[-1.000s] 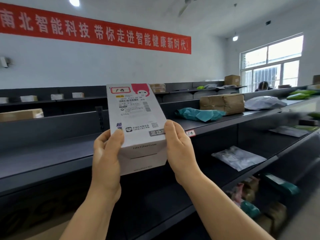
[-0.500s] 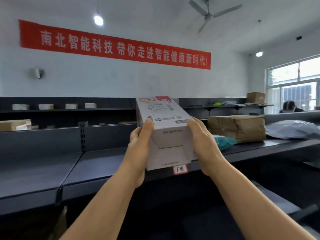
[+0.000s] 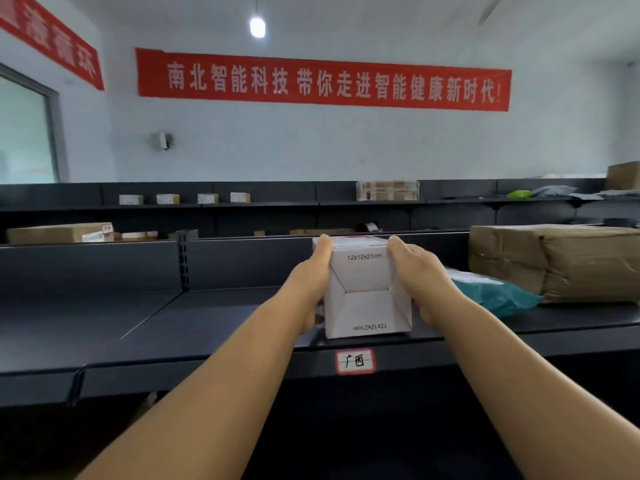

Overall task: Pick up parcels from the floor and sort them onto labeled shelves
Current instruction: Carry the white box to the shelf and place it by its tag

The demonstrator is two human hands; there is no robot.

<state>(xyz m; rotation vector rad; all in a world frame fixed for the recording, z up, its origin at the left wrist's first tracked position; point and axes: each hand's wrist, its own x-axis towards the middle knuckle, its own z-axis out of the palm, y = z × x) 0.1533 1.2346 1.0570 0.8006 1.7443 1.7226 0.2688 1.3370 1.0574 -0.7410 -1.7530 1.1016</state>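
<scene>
Currently I hold the box (image 3: pixel 367 289) between left hand (image 3: pixel 313 271) and right hand (image 3: pixel 415 271), palms clamping its sides, on the shelf (image 3: pixel 207 317) edge at 12 o'clock above the label (image 3: pixel 355 361). I judge it light, stiff cardboard; side grips suit.

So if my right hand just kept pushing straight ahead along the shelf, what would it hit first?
Probably the dark metal back panel of the shelf. The right hand, gripping the white cardboard box, points straight back; the big brown paper-wrapped parcel sits off to its right, though depth is unclear.
</scene>
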